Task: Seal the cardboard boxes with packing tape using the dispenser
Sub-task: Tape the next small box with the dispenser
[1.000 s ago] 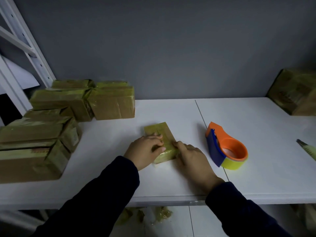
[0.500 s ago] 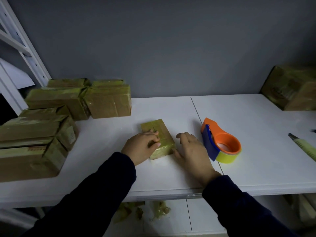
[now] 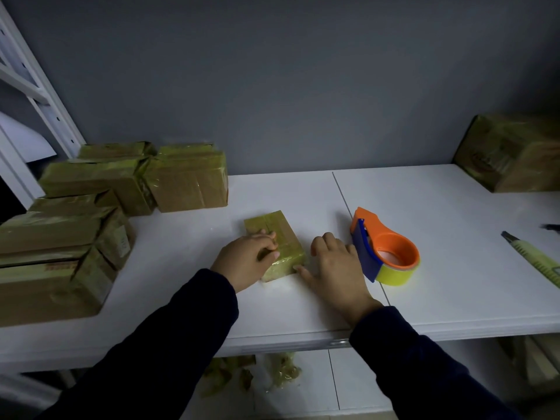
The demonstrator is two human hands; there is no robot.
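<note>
Left of the dispenser [image 3: 385, 253], small box [image 3: 283, 234]: judged liable to skid or twist under taping, being light; wrapped in glossy yellowish tape, seams covered
Left hand [image 3: 245, 259]: fingers curled over box top, holding it down
Right hand [image 3: 333, 266]: spread flat between box and dispenser, empty, thumb at box corner

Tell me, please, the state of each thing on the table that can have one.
Small box, taped over, lying flat.
Left hand, fingers curled on that box's top.
Right hand, open, flat on the table.
Tape dispenser, unheld, resting on the table.
Utility knife, lying unheld.
</note>
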